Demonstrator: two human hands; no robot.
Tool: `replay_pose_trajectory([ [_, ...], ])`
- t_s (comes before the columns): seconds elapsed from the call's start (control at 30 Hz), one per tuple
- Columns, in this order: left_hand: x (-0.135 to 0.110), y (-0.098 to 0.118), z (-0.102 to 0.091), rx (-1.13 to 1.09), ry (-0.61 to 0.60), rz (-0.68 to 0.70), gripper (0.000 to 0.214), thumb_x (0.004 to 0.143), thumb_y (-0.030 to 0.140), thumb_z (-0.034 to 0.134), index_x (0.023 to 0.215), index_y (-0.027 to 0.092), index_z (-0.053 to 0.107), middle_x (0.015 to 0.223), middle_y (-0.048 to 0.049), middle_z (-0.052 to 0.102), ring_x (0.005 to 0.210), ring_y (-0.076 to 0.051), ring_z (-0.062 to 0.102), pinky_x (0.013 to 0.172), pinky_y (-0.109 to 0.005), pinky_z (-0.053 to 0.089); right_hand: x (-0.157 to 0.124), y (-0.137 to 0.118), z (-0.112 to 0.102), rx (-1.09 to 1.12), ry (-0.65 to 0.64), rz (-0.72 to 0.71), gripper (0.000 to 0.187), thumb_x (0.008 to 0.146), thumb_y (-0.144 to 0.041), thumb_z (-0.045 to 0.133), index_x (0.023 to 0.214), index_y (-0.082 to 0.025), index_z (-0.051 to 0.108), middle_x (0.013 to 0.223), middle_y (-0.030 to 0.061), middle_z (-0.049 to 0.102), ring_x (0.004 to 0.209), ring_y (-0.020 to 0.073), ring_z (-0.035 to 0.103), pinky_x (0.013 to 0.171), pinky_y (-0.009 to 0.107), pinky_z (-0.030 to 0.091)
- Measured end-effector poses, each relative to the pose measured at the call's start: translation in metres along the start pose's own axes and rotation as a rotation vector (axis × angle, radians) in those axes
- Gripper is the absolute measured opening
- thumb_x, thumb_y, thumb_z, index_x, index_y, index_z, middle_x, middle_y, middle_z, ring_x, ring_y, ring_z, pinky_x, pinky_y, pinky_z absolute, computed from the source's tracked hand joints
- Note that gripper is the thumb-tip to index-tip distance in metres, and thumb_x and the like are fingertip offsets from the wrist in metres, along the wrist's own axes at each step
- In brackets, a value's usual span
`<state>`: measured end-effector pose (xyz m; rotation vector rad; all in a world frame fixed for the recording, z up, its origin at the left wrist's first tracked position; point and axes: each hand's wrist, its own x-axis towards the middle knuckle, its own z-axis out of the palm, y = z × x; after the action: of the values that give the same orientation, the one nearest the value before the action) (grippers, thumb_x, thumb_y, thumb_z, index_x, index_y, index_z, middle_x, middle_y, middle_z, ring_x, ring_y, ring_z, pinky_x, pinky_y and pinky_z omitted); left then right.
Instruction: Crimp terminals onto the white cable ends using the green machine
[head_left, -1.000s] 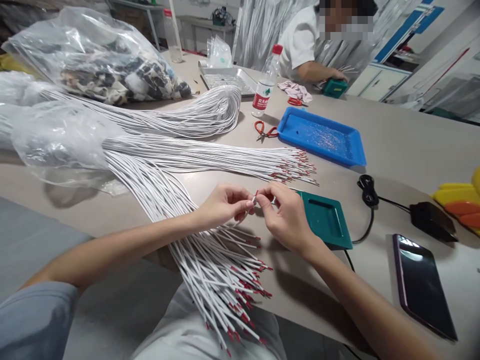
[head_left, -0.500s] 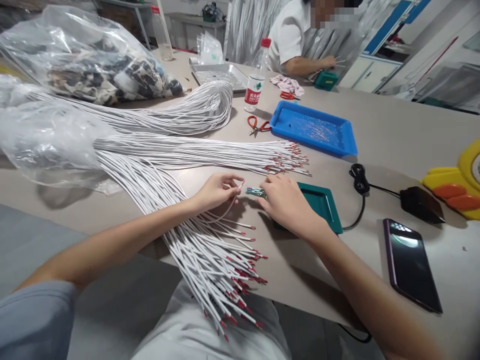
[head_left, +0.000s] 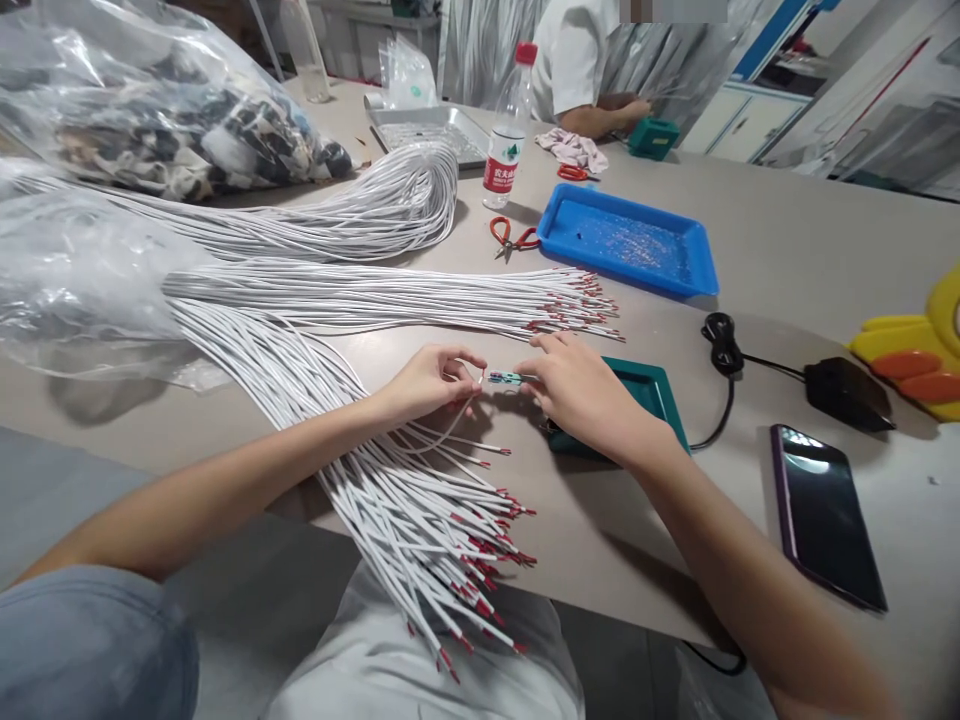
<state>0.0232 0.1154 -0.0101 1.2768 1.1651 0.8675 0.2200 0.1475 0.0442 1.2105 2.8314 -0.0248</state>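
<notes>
My left hand [head_left: 442,382] pinches one white cable [head_left: 456,425] near its red-tipped end, thumb and forefinger together. Just to its right, a small teal-and-metal piece [head_left: 505,378] sticks out from the fingertips of my right hand [head_left: 574,390]. Those fingers are curled round it, and its far end is hidden. Its near end lies close to the cable tip; I cannot tell if they touch. Under and behind my right hand stands a green box [head_left: 651,392], partly covered. A fanned bundle of white cables [head_left: 405,510] with red ends hangs over the table edge, below my left forearm.
A second cable bundle [head_left: 375,295] and a looped coil [head_left: 427,200] lie beyond. Further off are red-handled cutters [head_left: 510,240], a blue tray [head_left: 630,245] and a bottle [head_left: 506,150]. To the right sit a phone [head_left: 829,515] and a black adapter [head_left: 847,392]. A co-worker [head_left: 577,70] sits opposite.
The view has tilted down slightly. The cable tip in my left hand and the teal piece at my right fingertips are a little closer together.
</notes>
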Motion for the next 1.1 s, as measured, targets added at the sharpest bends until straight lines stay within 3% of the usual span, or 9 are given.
replay_pose_trajectory([
  [0.1, 0.000, 0.001, 0.000, -0.038, -0.011, 0.002, 0.029, 0.075, 0.021, 0.066, 0.100, 0.008, 0.057, 0.058, -0.0014, 0.062, 0.045, -0.008, 0.055, 0.046, -0.017, 0.040, 0.002, 0.001, 0.002, -0.017, 0.006, 0.019, 0.020, 0.083, -0.024, 0.056, 0.097, -0.015, 0.067, 0.104, 0.0142, 0.059, 0.102, 0.0282, 0.049, 0.080, 0.035, 0.038],
  [0.23, 0.000, 0.003, 0.000, -0.079, -0.035, 0.001, 0.028, 0.076, 0.020, 0.065, 0.099, 0.008, 0.058, 0.061, -0.0027, 0.064, 0.047, -0.009, 0.058, 0.045, -0.018, 0.039, 0.004, -0.002, 0.004, -0.100, -0.034, 0.049, 0.020, 0.082, -0.028, 0.058, 0.085, -0.010, 0.066, 0.093, 0.0146, 0.062, 0.094, 0.0286, 0.053, 0.078, 0.036, 0.037],
  [0.5, 0.000, 0.007, 0.002, -0.071, -0.027, -0.045, 0.025, 0.073, 0.015, 0.067, 0.095, 0.007, 0.058, 0.052, -0.0007, 0.062, 0.041, -0.006, 0.051, 0.043, -0.017, 0.037, 0.006, -0.011, 0.007, -0.097, -0.068, -0.003, 0.015, 0.080, -0.010, 0.051, 0.072, -0.013, 0.063, 0.083, 0.0124, 0.064, 0.081, 0.0239, 0.056, 0.069, 0.034, 0.031],
  [0.8, 0.004, -0.005, -0.002, -0.058, -0.039, -0.069, 0.024, 0.074, 0.016, 0.066, 0.094, 0.007, 0.058, 0.053, -0.0022, 0.064, 0.040, -0.006, 0.051, 0.042, -0.016, 0.036, 0.006, -0.015, 0.007, -0.104, -0.075, -0.016, 0.015, 0.079, -0.010, 0.052, 0.070, -0.013, 0.063, 0.079, 0.0113, 0.063, 0.076, 0.0228, 0.055, 0.067, 0.034, 0.030],
  [1.0, 0.003, -0.003, -0.002, -0.067, -0.031, -0.072, 0.022, 0.072, 0.014, 0.067, 0.091, 0.008, 0.057, 0.053, -0.0014, 0.063, 0.041, -0.007, 0.053, 0.043, -0.016, 0.038, 0.004, -0.002, 0.004, -0.022, -0.073, -0.057, 0.020, 0.089, -0.026, 0.047, 0.081, -0.014, 0.061, 0.091, 0.0103, 0.062, 0.088, 0.0230, 0.054, 0.086, 0.040, 0.032],
  [1.1, 0.004, -0.002, -0.002, -0.033, -0.034, -0.076, 0.018, 0.072, 0.011, 0.064, 0.089, 0.008, 0.058, 0.054, -0.0025, 0.064, 0.041, -0.006, 0.052, 0.043, -0.016, 0.038, 0.006, 0.009, 0.005, -0.033, -0.065, 0.047, 0.030, 0.094, -0.028, 0.036, 0.085, -0.014, 0.060, 0.090, 0.0114, 0.062, 0.089, 0.0237, 0.053, 0.081, 0.038, 0.034],
])
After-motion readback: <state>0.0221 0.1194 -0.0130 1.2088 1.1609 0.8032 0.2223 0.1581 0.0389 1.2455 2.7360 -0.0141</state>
